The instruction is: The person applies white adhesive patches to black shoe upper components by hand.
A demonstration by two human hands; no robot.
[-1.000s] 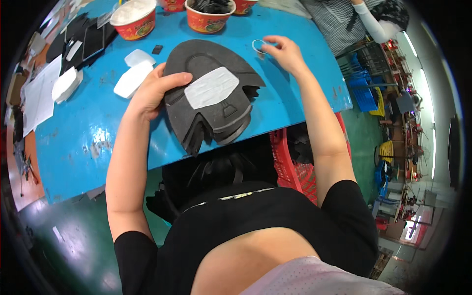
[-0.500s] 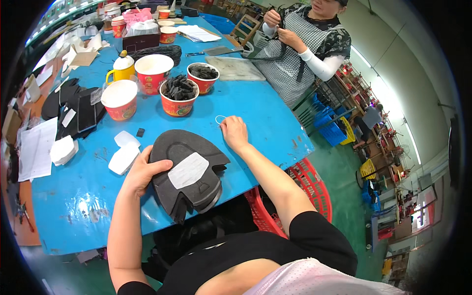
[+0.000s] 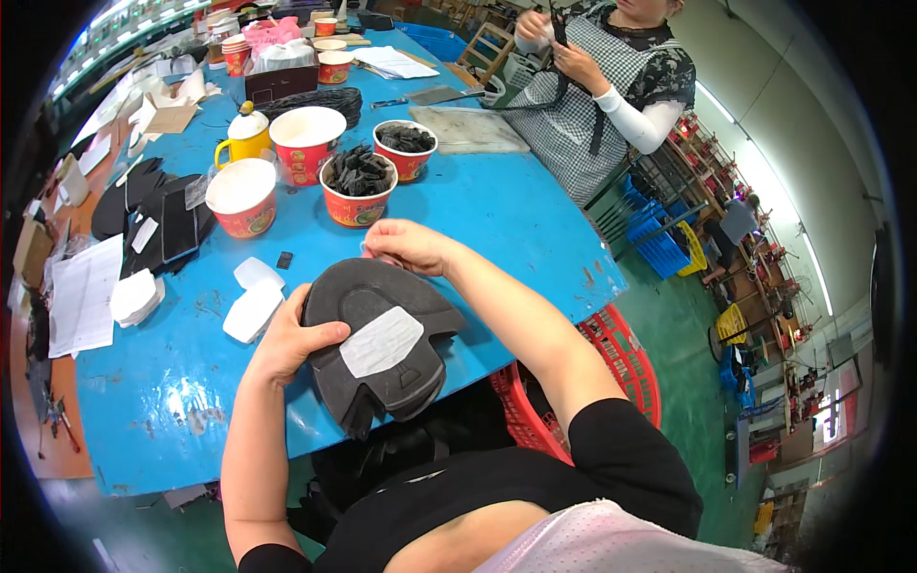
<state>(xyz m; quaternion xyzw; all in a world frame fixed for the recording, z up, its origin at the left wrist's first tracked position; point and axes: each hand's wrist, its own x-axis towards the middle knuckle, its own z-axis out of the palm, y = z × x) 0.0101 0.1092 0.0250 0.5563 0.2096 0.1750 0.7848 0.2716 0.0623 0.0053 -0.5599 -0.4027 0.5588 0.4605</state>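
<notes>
My left hand (image 3: 287, 336) grips the left side of a stack of dark grey foam pieces (image 3: 382, 286), thumb on top and fingers underneath. A pale grey rectangular patch (image 3: 382, 342) lies on the uppermost piece, whose shape is rounded at the far end and notched at the near end. My right hand (image 3: 411, 246) is closed in a pinch at the far edge of the stack, on a thin white loop like a rubber band (image 3: 364, 248), mostly hidden by the fingers. White cut pieces (image 3: 251, 307) and a small black piece (image 3: 285, 260) lie left of the stack.
Paper tubs (image 3: 241, 199) stand beyond the stack, two filled with small black pieces (image 3: 359, 172). A yellow lidded mug (image 3: 246, 134) is behind them. Across the blue table (image 3: 516, 210), a person in a checked apron (image 3: 564, 115) handles black strips. Red baskets (image 3: 535, 420) stand by the near edge.
My right hand has moved left with the white loop, from the open table to the stack's far edge. My left hand keeps its hold on the stack.
</notes>
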